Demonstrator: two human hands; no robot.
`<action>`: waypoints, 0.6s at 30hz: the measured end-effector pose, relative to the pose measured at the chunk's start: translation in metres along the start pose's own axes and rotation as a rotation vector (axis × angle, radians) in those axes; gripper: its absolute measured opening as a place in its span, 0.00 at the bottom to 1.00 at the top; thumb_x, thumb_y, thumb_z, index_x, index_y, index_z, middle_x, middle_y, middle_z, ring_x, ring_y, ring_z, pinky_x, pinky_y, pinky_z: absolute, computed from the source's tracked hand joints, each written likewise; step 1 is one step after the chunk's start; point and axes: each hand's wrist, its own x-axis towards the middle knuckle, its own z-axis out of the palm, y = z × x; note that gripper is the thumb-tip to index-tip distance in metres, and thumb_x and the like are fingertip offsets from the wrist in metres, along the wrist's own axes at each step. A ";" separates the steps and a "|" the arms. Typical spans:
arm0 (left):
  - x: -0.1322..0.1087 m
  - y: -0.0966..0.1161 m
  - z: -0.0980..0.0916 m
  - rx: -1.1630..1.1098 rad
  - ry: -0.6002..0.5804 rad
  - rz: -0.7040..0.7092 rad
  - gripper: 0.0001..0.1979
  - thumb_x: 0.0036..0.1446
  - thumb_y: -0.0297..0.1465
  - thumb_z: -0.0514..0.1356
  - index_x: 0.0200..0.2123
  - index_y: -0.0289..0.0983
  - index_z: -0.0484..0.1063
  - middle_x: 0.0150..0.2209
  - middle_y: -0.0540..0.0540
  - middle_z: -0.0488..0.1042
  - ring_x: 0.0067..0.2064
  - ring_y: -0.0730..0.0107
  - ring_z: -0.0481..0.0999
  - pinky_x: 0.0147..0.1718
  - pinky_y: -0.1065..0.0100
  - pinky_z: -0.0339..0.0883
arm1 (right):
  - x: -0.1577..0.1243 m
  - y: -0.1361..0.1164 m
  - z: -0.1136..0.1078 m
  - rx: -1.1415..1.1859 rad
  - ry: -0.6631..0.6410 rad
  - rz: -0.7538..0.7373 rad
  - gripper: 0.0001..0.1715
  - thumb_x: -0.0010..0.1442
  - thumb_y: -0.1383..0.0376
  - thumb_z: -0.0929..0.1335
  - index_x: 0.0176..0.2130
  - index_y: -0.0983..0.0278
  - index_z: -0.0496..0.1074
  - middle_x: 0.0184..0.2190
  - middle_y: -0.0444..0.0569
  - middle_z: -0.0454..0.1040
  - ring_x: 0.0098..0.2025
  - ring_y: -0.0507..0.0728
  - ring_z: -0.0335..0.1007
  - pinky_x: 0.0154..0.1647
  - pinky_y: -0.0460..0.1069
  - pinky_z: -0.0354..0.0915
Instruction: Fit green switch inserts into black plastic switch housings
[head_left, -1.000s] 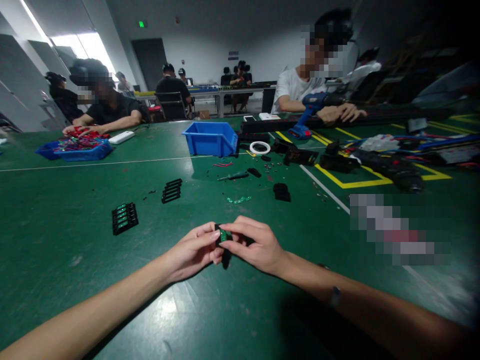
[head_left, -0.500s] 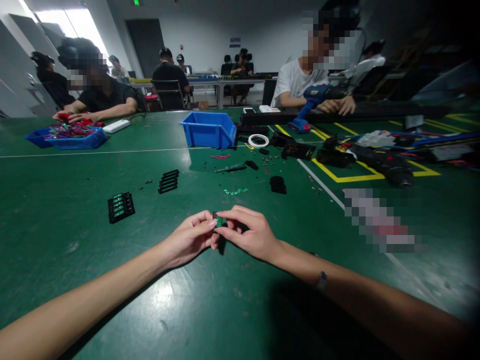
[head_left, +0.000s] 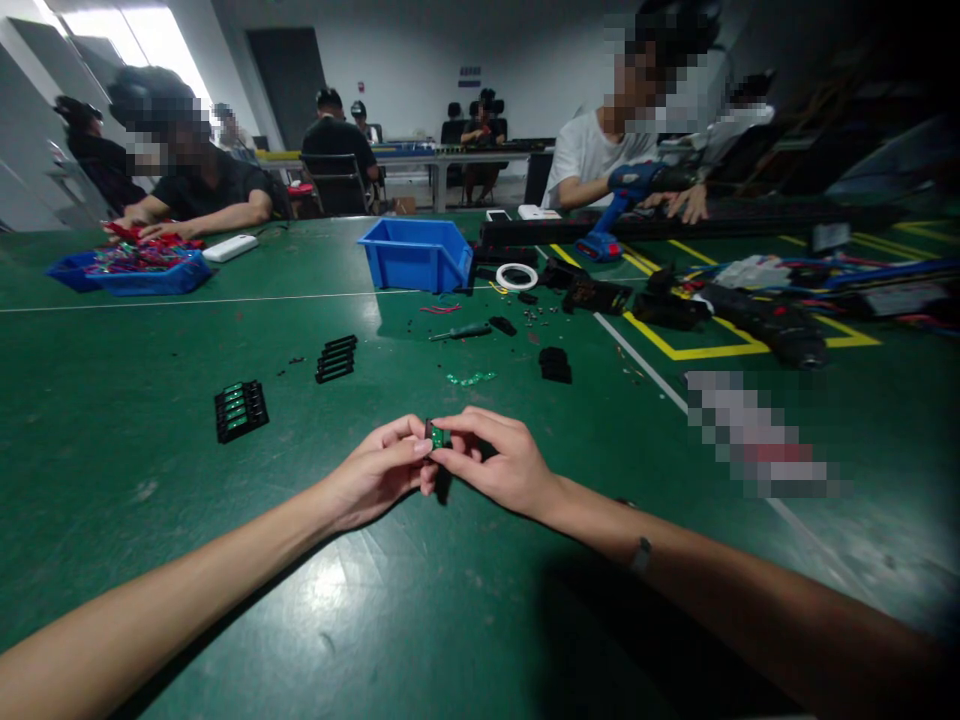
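Observation:
My left hand (head_left: 390, 465) pinches a small black plastic piece with a green circuit board (head_left: 437, 437) in it, held just above the table. From the other side, my right hand (head_left: 499, 460) grips the same piece between thumb and fingertips. Beyond my hands lies a row of small green circuit boards (head_left: 471, 379). To the left rests a black block of housings fitted with green boards (head_left: 241, 411); further back is a group of black frames (head_left: 336, 359). A black stack of parts (head_left: 555, 365) sits to the right.
Further back stand a blue bin (head_left: 416, 255), a screwdriver (head_left: 461, 332), a white ring (head_left: 517, 277) and a blue cordless drill (head_left: 619, 210). A dark power tool (head_left: 772, 325) and wires lie at right. Two people work across the green table (head_left: 322, 620), one behind blue trays of wires (head_left: 150, 275).
My hands hold almost the same pose around the small piece. The view has shifted slightly. Across the table, the right-hand person's hand has moved a little.

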 end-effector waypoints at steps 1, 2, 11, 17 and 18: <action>0.000 0.000 0.000 0.008 0.002 0.004 0.12 0.58 0.31 0.69 0.35 0.34 0.68 0.30 0.49 0.72 0.28 0.74 0.74 0.29 0.73 0.68 | 0.000 0.000 0.000 -0.002 -0.003 0.000 0.14 0.64 0.63 0.74 0.49 0.62 0.76 0.28 0.42 0.71 0.26 0.50 0.64 0.27 0.46 0.62; 0.000 0.000 0.001 0.014 0.006 0.005 0.12 0.58 0.30 0.69 0.35 0.34 0.68 0.29 0.49 0.72 0.28 0.74 0.74 0.29 0.73 0.68 | 0.000 0.000 0.000 -0.005 -0.007 -0.001 0.14 0.64 0.63 0.74 0.49 0.62 0.76 0.28 0.42 0.71 0.26 0.50 0.64 0.27 0.46 0.62; -0.002 -0.001 0.003 0.067 0.036 0.011 0.09 0.59 0.26 0.66 0.36 0.35 0.66 0.29 0.50 0.71 0.28 0.73 0.74 0.30 0.72 0.69 | -0.001 0.000 0.000 -0.066 -0.066 0.006 0.12 0.66 0.62 0.72 0.49 0.63 0.75 0.29 0.44 0.72 0.28 0.51 0.67 0.31 0.47 0.63; -0.002 -0.002 0.005 0.098 0.053 0.025 0.09 0.60 0.26 0.65 0.36 0.35 0.65 0.29 0.51 0.70 0.28 0.74 0.74 0.30 0.71 0.70 | -0.001 -0.004 -0.002 -0.128 -0.083 0.005 0.10 0.66 0.64 0.71 0.48 0.63 0.76 0.29 0.44 0.74 0.28 0.51 0.69 0.32 0.46 0.63; -0.001 -0.002 0.005 0.102 0.054 0.024 0.09 0.60 0.26 0.65 0.36 0.35 0.64 0.29 0.51 0.71 0.28 0.74 0.74 0.30 0.71 0.70 | -0.001 -0.004 -0.002 -0.136 -0.086 0.005 0.10 0.66 0.64 0.71 0.48 0.63 0.76 0.29 0.44 0.74 0.29 0.51 0.69 0.32 0.46 0.64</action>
